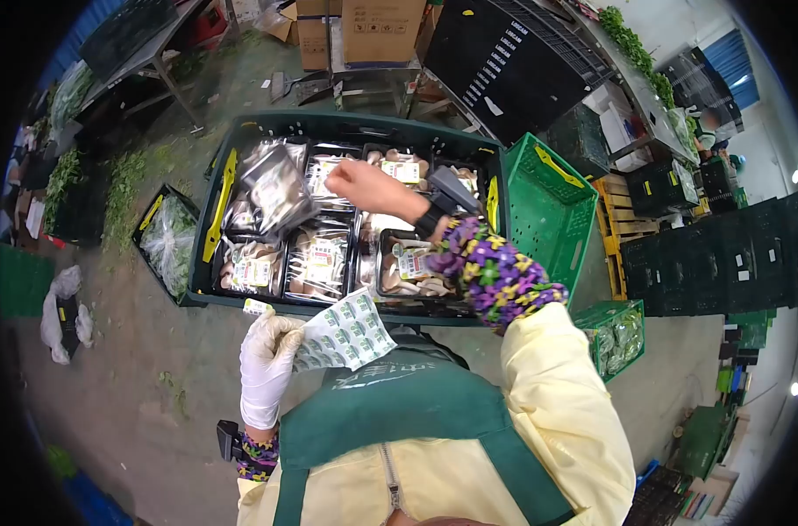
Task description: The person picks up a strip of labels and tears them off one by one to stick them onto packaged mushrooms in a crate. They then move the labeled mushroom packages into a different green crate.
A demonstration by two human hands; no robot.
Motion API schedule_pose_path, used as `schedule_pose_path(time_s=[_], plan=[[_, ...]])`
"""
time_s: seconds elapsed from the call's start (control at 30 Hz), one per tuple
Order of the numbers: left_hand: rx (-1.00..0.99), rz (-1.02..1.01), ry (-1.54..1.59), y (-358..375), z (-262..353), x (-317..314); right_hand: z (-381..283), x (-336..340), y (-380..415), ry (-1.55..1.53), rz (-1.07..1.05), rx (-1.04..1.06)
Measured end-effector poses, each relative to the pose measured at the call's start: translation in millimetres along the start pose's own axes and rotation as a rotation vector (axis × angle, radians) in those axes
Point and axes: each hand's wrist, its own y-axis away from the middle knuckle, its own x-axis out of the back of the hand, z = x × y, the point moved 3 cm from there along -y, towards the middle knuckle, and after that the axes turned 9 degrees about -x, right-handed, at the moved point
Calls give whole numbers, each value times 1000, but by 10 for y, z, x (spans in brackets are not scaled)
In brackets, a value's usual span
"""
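Note:
My left hand (269, 358), in a white glove, is closed on a sheet of printed labels (345, 333) below the crate's near edge. A small single label (257, 307) shows at its fingertips. My bare right hand (364, 186) is over the dark green crate (364, 125), fingers curled together; whether anything is in them is hidden. Just left of it, a clear-wrapped mushroom pack (274, 193) sits tilted and blurred on other packs, seemingly apart from the fingers. More labelled mushroom packs (318, 263) lie in rows in the crate.
A bright green crate (552, 206) adjoins the right side. A smaller crate with bagged greens (169, 237) stands left, another green crate (614, 337) lower right. Cardboard boxes (381, 31) and a black panel (513, 66) are beyond. Leaf scraps (136, 180) litter the floor.

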Motion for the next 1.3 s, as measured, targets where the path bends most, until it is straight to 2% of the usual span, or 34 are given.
schedule_pose_path(time_s=[0.07,0.17,0.27,0.33,0.43,0.5,0.53,0.6,0.7,0.73,0.77,0.83,0.9,0.93,1.03,1.1,1.13,1.3], plan=[[9,37,-1,57,-43,10,-51,174,331,182,-159,52],[34,84,-12,156,-97,57,431,514,762,543,-243,-55],[73,72,-31,190,-88,101,614,681,1115,526,-370,-263],[95,60,-31,165,-58,137,845,591,1175,473,-289,-163],[174,21,-14,107,-43,138,634,550,1222,483,-219,-126],[24,24,-60,56,-21,123,327,571,1224,500,-134,-54],[36,25,-63,25,-12,109,116,548,1186,487,-106,-21],[-82,14,-90,-35,20,69,-133,351,993,454,-98,25],[-76,10,-50,-111,20,25,-449,-27,834,338,-6,103],[-78,34,-50,-113,11,36,-546,-40,878,276,-18,75],[-68,46,-57,-115,-11,61,-528,-87,889,-62,-132,82],[-64,102,-93,-104,-43,92,-575,-152,1114,-511,-350,-45],[-39,100,-110,-110,-65,102,-721,-159,1341,-316,-318,137],[-44,107,-120,-114,-60,92,-807,-126,1413,-128,-268,91],[-42,171,12,-207,70,8,-843,-208,1476,-143,-254,49],[-205,115,-60,-280,136,-49,-870,-224,1506,-235,-177,125],[-176,44,-117,-272,84,-65,-826,-215,1510,-191,-136,159],[-222,82,-208,-308,153,-188,-747,-84,1588,-18,-19,185]])
